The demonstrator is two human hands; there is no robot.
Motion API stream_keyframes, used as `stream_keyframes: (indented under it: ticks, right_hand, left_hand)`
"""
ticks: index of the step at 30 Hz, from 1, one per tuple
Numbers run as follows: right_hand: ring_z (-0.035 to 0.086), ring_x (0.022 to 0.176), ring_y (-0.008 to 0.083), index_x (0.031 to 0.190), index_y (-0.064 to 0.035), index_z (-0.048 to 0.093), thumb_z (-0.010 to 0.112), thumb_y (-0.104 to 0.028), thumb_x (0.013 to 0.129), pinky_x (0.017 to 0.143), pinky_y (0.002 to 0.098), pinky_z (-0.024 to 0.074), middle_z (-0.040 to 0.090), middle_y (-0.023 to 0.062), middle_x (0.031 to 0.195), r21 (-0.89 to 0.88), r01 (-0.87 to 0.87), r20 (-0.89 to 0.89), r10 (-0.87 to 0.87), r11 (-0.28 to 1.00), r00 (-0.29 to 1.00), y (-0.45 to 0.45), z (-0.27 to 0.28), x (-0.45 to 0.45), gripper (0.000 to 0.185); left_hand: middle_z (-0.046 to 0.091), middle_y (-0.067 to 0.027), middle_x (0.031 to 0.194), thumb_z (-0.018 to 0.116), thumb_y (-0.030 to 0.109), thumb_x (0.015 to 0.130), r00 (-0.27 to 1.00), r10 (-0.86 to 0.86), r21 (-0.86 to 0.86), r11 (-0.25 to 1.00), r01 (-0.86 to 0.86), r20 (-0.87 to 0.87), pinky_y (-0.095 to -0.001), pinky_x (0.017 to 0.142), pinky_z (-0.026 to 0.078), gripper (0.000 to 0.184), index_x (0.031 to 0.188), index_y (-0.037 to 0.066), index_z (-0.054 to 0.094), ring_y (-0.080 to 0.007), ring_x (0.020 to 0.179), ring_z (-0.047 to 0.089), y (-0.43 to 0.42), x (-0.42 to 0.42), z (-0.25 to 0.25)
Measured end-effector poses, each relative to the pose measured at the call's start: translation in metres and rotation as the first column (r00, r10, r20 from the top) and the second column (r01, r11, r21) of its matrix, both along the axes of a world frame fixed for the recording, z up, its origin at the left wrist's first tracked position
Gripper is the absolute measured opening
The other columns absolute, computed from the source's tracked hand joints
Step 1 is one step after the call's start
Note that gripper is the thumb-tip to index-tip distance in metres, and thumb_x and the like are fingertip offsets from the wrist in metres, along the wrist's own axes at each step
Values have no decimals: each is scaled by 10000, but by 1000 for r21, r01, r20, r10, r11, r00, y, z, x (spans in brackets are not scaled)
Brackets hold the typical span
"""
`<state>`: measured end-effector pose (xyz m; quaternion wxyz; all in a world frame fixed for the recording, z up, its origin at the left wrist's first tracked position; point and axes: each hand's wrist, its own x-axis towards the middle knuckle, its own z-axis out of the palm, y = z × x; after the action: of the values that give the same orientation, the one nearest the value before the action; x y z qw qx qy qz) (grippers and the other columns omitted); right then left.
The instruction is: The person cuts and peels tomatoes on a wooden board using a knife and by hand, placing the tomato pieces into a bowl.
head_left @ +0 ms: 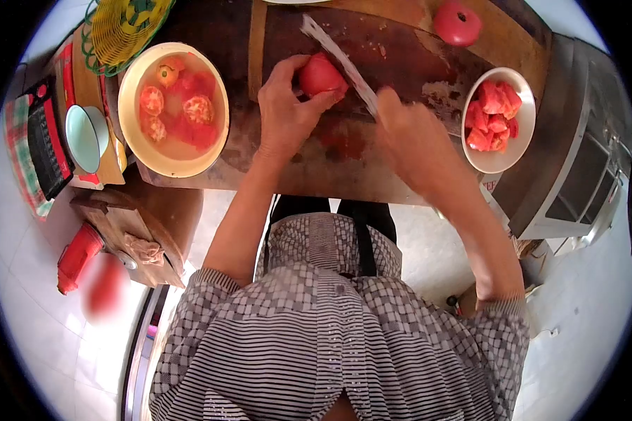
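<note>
Left hand (286, 116) curled around a red tomato (319, 76) above a dark wooden table (249, 165); right hand (411, 137) closed around a knife (340, 64), its blade beside the tomato. Tomato chunks (497, 105) fill a white bowl (498, 160) at right; a yellow basin (173, 165) sits left.

Both arms are reaching forward — the left hand (288, 112) is curving its fingers and thumb inward, while the right hand (411, 137) is closing in a fist, wrist angling inward.
</note>
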<state>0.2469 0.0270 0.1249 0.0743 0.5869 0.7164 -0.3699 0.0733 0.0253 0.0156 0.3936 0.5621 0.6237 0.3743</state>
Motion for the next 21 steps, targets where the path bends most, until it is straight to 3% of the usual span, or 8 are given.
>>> stream_keyframes:
  ticks: [3,6,12,16,18,21]
  right_hand:
    - [636,764,449,894,2,455,509,-2,806,685,532,509,625,290,778,-20,31,39,-30,999,999,-17,5,5,103]
    - [573,759,492,924,6,403,489,-41,851,658,562,446,566,299,694,74,23,-79,-17,997,997,-14,-21,4,123]
    - [606,766,459,934,-9,409,496,-38,833,665,541,483,593,273,703,225,41,-73,-25,974,997,0,-66,-23,136]
    - [627,745,437,952,-18,435,518,-47,822,653,528,496,622,246,747,208,16,-6,-15,978,1000,2,-65,-16,157]
    - [657,755,407,969,-15,476,547,-65,816,658,498,522,654,227,813,180,-33,65,21,983,998,-5,-62,-8,175]
    - [595,696,465,875,-23,428,523,-46,830,608,552,468,619,239,745,288,108,-44,-100,952,994,-25,-66,5,107]
  left_hand:
    - [641,-169,996,840,169,600,1000,-3,11,1000,3,-16,-371,782,517,529,1035,-3,592,-333,892,638,-3,-1,1]
    - [644,-168,989,840,169,603,999,-24,34,999,25,-32,-373,784,518,535,1041,-5,588,-334,888,640,-2,-1,0]
    - [648,-164,994,842,173,610,1000,-15,-26,1000,15,-16,-363,798,522,556,1066,-3,577,-309,897,648,-2,1,4]
    - [643,-150,1031,840,168,621,993,59,-96,994,-49,104,-346,799,524,574,1096,2,564,-262,914,649,-5,3,2]
    - [639,-144,1040,836,156,625,998,17,-17,1000,-16,54,-333,802,527,584,1113,3,555,-242,920,646,-9,-1,0]
    - [625,-137,1079,828,117,628,996,22,-54,998,-17,82,-321,823,529,618,1161,9,534,-234,947,634,-17,-9,-3]
